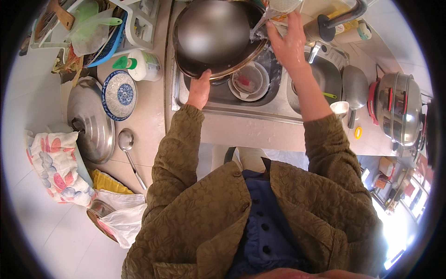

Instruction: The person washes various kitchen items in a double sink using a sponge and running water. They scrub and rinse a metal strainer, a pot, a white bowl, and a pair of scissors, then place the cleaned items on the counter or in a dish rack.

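Observation:
My left hand (200,91) grips the near rim of a large dark wok (255,52), thumb over the edge. The wok is tilted over the left basin of a stainless-steel double sink (278,120); a blurred patch hides much of its inside. My right hand (289,45) holds a pale, round vessel (284,5), partly cut off by the top edge of the view. Water (259,29) pours from it onto the wok's right side. Below the wok, stacked white bowls (266,82) sit in the left basin, with something red in the upper one.
Left of the sink are a pump bottle (144,66), blue-and-white plate (120,96), metal lid (92,129) and ladle (126,139). A faucet (348,16) arches at upper right. A wide spatula (354,87) and steel steamer pot (400,108) stand right of the sink.

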Demonstrator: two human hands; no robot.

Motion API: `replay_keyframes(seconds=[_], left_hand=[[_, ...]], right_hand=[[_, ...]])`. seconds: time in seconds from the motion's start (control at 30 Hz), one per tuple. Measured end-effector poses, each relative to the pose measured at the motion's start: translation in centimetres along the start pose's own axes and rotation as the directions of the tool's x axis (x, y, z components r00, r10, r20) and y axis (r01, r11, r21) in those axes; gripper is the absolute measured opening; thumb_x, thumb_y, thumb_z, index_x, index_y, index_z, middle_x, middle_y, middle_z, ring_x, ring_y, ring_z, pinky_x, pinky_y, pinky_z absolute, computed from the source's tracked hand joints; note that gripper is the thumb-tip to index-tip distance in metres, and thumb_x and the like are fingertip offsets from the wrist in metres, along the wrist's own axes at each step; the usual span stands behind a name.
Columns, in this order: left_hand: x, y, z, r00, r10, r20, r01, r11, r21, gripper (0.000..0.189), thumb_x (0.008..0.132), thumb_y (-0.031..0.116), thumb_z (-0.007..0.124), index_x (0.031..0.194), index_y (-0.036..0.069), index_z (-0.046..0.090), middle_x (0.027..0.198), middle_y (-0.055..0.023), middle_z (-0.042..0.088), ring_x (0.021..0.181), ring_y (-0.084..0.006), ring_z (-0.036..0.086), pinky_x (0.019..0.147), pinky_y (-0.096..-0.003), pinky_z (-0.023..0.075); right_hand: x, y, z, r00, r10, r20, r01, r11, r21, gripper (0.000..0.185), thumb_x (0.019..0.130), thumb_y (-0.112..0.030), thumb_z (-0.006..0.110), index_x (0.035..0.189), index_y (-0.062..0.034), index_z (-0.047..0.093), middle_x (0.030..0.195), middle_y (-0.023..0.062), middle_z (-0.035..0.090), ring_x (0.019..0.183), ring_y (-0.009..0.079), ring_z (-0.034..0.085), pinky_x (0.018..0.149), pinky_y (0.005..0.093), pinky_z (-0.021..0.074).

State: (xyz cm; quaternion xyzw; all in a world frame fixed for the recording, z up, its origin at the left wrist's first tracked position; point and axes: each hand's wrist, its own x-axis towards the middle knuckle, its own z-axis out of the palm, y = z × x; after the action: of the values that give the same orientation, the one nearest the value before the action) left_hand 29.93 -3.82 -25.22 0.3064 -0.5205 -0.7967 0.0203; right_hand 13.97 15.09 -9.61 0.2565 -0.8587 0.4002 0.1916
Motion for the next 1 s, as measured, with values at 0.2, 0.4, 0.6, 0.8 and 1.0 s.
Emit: replay_keyframes(seconds=[0.2, 0.4, 0.6, 0.8, 1.0], left_hand=[[-0.6, 0.5, 2.7, 0.976, -0.183, 0.118, 0.196, 0.975, -0.109, 0.027, 0.091, 0.019, 0.058, 0.115, 0.007, 0.056, 0.111, 0.0003, 0.058, 0.101, -0.0125, 0.052, 0.084, -0.0299, 0.0398], [-1.3, -1.1, 3.4, 0.988, -0.090, 0.125, 0.110, 0.981, -0.160, 0.033, 0.093, 0.020, 0.055, 0.117, -0.002, 0.054, 0.114, -0.0050, 0.057, 0.105, -0.0148, 0.052, 0.092, -0.0308, 0.0405], [-2.0, -0.6, 3.3, 0.972, -0.003, 0.236, 0.046, 0.983, -0.176, 0.032, 0.091, 0.014, 0.055, 0.120, -0.001, 0.052, 0.112, -0.0040, 0.056, 0.100, -0.0135, 0.053, 0.092, -0.0308, 0.0421], [-2.0, -1.2, 4.0, 0.982, -0.052, 0.181, 0.094, 0.970, -0.226, 0.022, 0.091, 0.011, 0.057, 0.112, 0.007, 0.056, 0.108, -0.0019, 0.058, 0.099, -0.0125, 0.055, 0.085, -0.0322, 0.0455], [-1.8, -1.5, 3.5, 0.986, -0.040, 0.165, 0.056, 0.994, -0.094, 0.020, 0.090, 0.011, 0.057, 0.108, 0.001, 0.056, 0.107, -0.0040, 0.059, 0.096, -0.0157, 0.055, 0.081, -0.0317, 0.0453]], right_hand=[[-9.7, 0.0, 0.9, 0.937, -0.030, 0.348, -0.064, 0.964, 0.257, 0.031, 0.083, -0.001, 0.053, 0.113, -0.0003, 0.058, 0.113, 0.0183, 0.058, 0.104, 0.0344, 0.057, 0.091, 0.0376, 0.0464], [-9.4, -2.7, 6.0, 0.706, -0.052, 0.706, -0.299, 0.882, 0.364, 0.036, 0.089, -0.016, 0.049, 0.120, 0.0017, 0.054, 0.123, 0.0206, 0.053, 0.110, 0.0360, 0.054, 0.093, 0.0382, 0.0446], [-9.9, -2.7, 7.3, 0.641, 0.008, 0.768, -0.079, 0.995, 0.056, 0.060, 0.092, -0.045, 0.044, 0.129, 0.0017, 0.048, 0.133, 0.0192, 0.047, 0.125, 0.0334, 0.041, 0.106, 0.0407, 0.0308], [-9.0, -1.1, 6.0, 0.684, 0.127, 0.719, 0.145, 0.942, -0.304, 0.054, 0.092, -0.043, 0.046, 0.120, 0.0020, 0.056, 0.128, 0.0157, 0.052, 0.124, 0.0303, 0.042, 0.108, 0.0383, 0.0267], [-11.3, -4.8, 7.5, 0.786, 0.075, 0.614, -0.081, 0.997, -0.019, 0.049, 0.090, -0.039, 0.049, 0.107, 0.0049, 0.062, 0.111, 0.0190, 0.059, 0.110, 0.0343, 0.052, 0.099, 0.0410, 0.0381]])
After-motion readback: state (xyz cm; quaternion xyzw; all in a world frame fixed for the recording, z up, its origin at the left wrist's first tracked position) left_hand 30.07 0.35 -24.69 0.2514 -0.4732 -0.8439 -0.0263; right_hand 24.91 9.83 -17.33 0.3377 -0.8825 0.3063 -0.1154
